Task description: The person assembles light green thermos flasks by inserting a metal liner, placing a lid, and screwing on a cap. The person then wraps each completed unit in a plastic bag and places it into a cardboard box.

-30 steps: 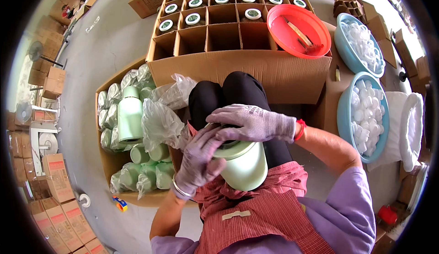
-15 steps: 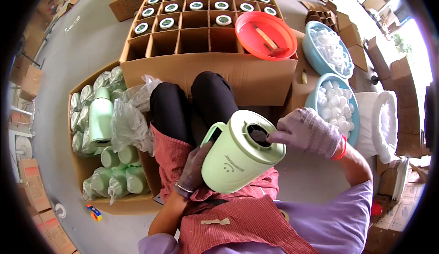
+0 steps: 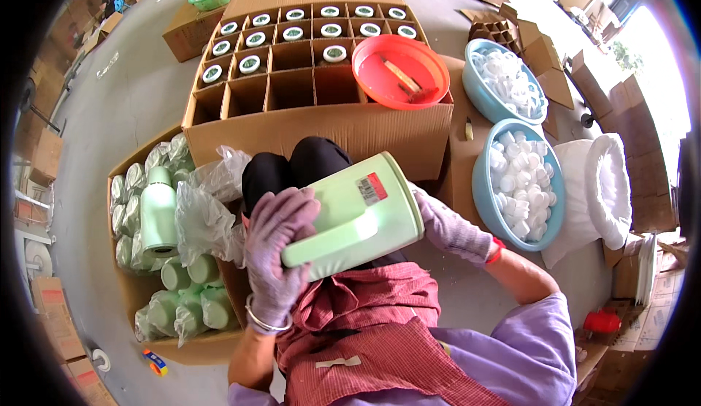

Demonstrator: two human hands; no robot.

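At both ends of green jug [image 3: 343, 200], left hand [image 3: 276, 249], right hand [image 3: 456, 232]

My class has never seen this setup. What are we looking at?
There is no machine: the fisheye camera sits on the worker's head, so straight edges bend. The worker's gloved left hand and right hand hold a pale green jug sideways. Ahead, round white-rimmed tops show in a divided cardboard box; a red basin overlaps its near right corner. On the left, a carton holds pale green flasks; on the right, light blue basins hold white plastic parts.
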